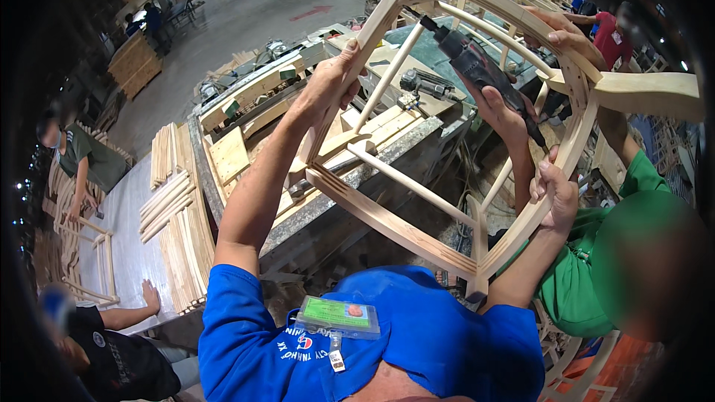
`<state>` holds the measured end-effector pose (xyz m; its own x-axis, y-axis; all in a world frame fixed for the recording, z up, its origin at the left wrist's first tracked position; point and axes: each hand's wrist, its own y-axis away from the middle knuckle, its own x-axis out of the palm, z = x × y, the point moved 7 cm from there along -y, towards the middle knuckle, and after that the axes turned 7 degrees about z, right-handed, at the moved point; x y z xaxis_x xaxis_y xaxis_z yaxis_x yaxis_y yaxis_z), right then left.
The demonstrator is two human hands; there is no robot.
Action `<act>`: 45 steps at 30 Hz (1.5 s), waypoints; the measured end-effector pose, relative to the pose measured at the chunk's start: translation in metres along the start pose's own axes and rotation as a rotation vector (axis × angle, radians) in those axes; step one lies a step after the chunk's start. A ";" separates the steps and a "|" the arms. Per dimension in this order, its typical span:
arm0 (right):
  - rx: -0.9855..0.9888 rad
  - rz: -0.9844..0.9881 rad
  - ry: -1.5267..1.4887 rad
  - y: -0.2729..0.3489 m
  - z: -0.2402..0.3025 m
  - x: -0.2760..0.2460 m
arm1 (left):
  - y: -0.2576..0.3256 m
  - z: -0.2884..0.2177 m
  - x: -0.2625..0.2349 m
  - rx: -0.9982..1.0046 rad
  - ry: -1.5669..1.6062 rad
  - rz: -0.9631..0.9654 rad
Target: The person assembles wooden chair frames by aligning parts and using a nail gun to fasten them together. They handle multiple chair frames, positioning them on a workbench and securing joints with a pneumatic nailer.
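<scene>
The wooden frame [392,221] is tilted, raised before the wearer's chest; whether a corner touches the tabletop [376,166] behind cannot be told. Left grip [342,74] is closed around the far left rail; right grip [555,192] is closed around the near right rail. Holding opposite sides probably keeps the frame from twisting.

A co-worker in green [577,275] steadies the upper right rail with one hand [570,39]; the other [503,113] is wrapped around a power driver [484,67], bit toward the far left corner, presumably so angled to clear the rungs.

Obstructions: rungs [410,182] cross the frame's middle, and the co-worker's forearm lies close to the right grip. On the tabletop lie a second tool [428,85] and boards [229,155]. Sticks [164,208] lie on a metal table [126,264] at left, where another hand [151,298] rests.
</scene>
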<state>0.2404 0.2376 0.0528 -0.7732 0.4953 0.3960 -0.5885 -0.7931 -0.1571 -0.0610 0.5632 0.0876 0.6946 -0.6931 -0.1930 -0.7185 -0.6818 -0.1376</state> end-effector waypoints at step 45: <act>0.011 0.105 -0.064 -0.015 -0.019 -0.011 | -0.002 -0.010 -0.003 -0.018 -0.063 -0.062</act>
<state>0.2534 0.2506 0.0335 -0.8138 0.3856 0.4347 -0.5018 -0.8436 -0.1910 -0.0617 0.5646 0.0981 0.7334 -0.6339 -0.2456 -0.6733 -0.7272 -0.1334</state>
